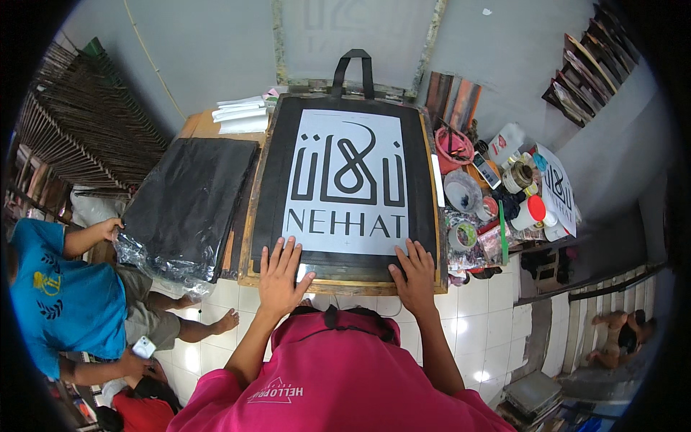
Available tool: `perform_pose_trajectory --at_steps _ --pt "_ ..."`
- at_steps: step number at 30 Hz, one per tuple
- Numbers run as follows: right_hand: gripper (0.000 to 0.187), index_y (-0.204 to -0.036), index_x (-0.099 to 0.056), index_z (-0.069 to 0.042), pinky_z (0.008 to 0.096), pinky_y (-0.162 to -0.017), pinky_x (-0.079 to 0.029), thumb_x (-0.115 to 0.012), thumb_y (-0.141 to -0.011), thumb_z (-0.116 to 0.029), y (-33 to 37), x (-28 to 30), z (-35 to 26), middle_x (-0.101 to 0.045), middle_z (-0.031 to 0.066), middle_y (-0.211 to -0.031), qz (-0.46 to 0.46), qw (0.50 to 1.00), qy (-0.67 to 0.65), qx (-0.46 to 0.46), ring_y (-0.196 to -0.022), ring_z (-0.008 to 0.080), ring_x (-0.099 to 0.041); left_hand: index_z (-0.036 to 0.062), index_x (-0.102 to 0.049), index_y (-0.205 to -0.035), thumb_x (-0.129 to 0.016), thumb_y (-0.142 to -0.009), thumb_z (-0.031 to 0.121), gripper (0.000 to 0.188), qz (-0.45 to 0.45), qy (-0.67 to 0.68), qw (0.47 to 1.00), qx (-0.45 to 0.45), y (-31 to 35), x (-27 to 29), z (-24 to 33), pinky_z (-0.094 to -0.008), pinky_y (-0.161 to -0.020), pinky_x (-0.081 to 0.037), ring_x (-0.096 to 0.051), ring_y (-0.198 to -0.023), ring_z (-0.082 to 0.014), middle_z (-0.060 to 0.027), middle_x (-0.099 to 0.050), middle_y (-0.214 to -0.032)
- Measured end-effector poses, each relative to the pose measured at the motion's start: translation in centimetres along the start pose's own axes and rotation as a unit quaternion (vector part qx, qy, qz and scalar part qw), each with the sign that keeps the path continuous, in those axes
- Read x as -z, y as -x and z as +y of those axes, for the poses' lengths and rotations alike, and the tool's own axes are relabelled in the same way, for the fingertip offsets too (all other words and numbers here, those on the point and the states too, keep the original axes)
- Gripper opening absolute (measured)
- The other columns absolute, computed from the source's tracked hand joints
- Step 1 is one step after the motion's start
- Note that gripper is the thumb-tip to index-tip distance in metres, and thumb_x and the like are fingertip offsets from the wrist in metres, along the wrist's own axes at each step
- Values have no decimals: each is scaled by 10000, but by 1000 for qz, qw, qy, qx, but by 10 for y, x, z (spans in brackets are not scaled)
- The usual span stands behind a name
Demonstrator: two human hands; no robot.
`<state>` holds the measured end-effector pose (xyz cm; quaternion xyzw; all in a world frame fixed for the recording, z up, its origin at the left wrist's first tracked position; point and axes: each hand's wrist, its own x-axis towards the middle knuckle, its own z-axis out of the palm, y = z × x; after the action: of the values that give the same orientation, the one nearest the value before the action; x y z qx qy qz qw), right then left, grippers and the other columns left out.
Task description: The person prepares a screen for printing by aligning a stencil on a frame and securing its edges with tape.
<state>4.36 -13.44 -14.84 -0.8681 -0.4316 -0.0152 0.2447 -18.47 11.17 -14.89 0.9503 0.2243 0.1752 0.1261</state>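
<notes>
A black tote bag (423,165) lies flat on a wood-edged board (248,241), its handle loop (354,57) sticking out past the far edge. On the bag rests a white sheet (317,129) with a large dark calligraphic design and lettering. My left hand (282,277) lies flat at the sheet's near left corner, fingers spread. At the near right corner my right hand (414,277) is also stretched out, fingertips by the sheet's edge and palm over the bag's near edge. Neither hand grips anything.
Left of the board sits a plastic-wrapped black stack (191,187), touched by another person (72,288) holding a phone (144,348). White papers (241,115) lie behind it. Tubs, a red-lidded jar (531,210) and a pink bowl (455,146) crowd the right side. Frames (594,68) lean beyond.
</notes>
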Motion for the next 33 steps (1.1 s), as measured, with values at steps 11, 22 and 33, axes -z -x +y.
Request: perform_pose_trajectory --at_steps 11,22,33 --pt "479 -1466 -612 -110 588 -1250 -228 -593 -1061 -365 2 -3 2 -480 169 -1606 4 1000 -3 -3 -1527 382 -371 10 -543 -1501 -629 -997 462 683 10 1 1000 -10 0 -1 0 -582 -1279 -160 -352 -1548 -375 -168 -466 -1628" --pt "475 -1465 -613 -90 575 -1256 -207 -603 -1060 -338 1 0 -2 -466 177 -1623 -9 1000 -12 -15 -1531 389 -362 30 -537 -1517 -612 -1011 495 691 16 14 1000 -5 1 -2 -3 -579 -1279 -168 -355 -1553 -352 -146 -466 -1634" --pt "492 -1482 -601 -99 580 -1266 -206 -637 -1038 -308 -2 3 -6 -462 167 -1625 -26 999 -12 -26 -1537 386 -351 46 -547 -1517 -615 -1007 504 690 21 16 1000 7 4 -2 -2 -586 -1282 -175 -350 -1554 -344 -134 -452 -1646"
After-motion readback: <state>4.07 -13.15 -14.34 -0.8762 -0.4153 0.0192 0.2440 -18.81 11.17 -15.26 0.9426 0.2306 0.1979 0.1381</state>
